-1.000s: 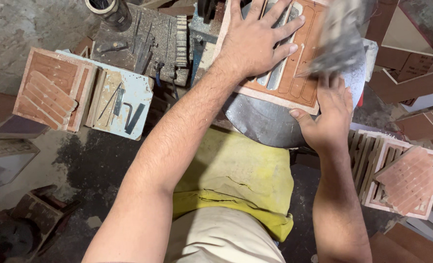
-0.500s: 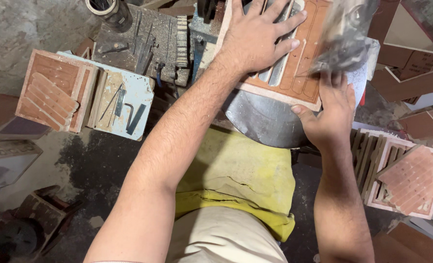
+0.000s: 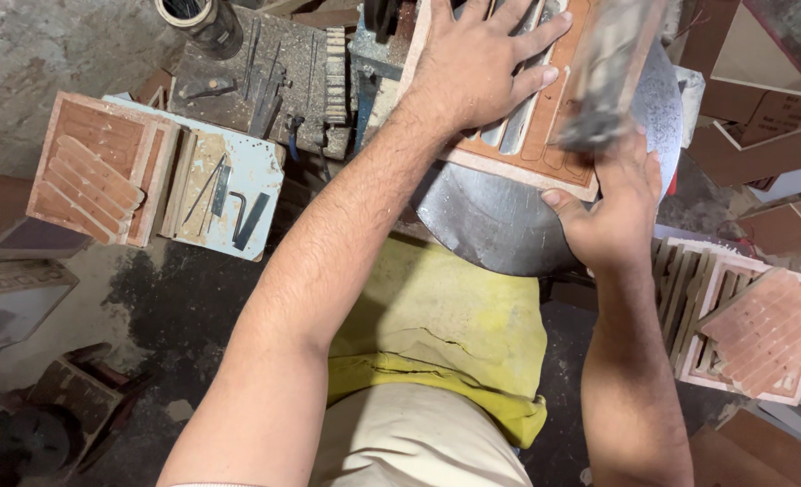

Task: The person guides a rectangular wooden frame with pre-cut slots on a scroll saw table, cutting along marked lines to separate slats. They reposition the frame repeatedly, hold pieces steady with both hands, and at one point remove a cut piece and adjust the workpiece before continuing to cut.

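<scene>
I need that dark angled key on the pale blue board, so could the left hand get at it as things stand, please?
Probably yes, once freed. The left hand is pressed flat on the tile. The key lies uncovered on the board to its left, with nothing over it.

Both of the person's forearms are bare from the elbow down, with no sleeve, watch, band or glove on either, and fine dark hair shows along them. The left hand and the right hand are bare too, without rings, their short nails pale at the fingertips. Lower in the view the person wears a yellow, creased cloth garment over the lap, and below it a plain beige garment of smoother fabric.
</scene>
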{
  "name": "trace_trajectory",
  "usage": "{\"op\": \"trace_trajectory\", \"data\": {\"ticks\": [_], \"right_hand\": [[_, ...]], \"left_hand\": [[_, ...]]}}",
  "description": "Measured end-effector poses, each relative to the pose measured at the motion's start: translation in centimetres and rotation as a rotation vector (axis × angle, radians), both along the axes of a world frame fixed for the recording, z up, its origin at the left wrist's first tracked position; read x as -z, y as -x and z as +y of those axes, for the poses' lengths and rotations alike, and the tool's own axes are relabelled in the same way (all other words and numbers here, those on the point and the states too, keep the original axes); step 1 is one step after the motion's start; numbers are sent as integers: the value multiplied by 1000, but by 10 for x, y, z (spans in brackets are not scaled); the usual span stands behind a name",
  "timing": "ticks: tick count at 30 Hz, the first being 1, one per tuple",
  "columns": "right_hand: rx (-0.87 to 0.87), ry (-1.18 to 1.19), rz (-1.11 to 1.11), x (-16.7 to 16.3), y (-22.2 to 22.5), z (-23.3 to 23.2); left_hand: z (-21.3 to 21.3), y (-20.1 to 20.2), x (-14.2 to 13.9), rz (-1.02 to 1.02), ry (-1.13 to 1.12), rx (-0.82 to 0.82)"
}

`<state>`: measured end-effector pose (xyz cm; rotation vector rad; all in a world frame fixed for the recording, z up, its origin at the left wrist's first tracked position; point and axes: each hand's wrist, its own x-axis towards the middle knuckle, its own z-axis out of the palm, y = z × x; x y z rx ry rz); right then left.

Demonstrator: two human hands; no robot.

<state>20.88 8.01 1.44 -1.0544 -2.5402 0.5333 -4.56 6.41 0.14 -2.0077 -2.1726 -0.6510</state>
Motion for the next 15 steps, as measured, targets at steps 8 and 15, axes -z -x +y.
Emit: {"op": "trace_trajectory", "data": {"ticks": [8, 15], "right_hand": [[55, 81, -32, -5, 3, -2], [16, -23, -24, -7, 8, 0]], "left_hand": [[3, 2, 0, 6, 10, -9], [2, 3, -3, 0, -49, -25]]}}
